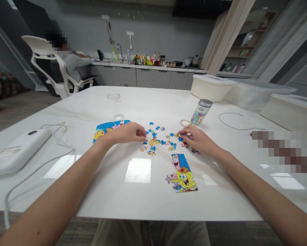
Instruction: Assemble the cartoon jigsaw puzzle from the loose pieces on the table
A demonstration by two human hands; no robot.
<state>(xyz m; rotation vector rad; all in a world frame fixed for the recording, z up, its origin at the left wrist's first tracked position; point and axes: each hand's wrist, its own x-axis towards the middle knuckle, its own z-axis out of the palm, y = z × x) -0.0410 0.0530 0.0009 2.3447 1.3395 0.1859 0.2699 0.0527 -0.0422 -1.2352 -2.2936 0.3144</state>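
Note:
Loose jigsaw puzzle pieces (163, 141) in blue, yellow and pink lie scattered between my hands. At their left edge, my left hand (130, 132) has thumb and fingers pinched together on a small blue puzzle piece (145, 142). My right hand (195, 137) rests over the right side of the pile, its fingers apart and touching pieces, some of them hidden beneath it. Nearer to me lies a partly joined puzzle section (183, 174) with a yellow cartoon sponge and a pink face. A colourful picture sheet (102, 131) is partly covered by my left hand and forearm.
A printed can with a grey lid (201, 112) stands beyond my right hand, a clear jar (115, 106) beyond my left. A white device (20, 150) with cables lies left. White bins (211, 87) stand at the right. Another person (71, 63) sits at the far counter.

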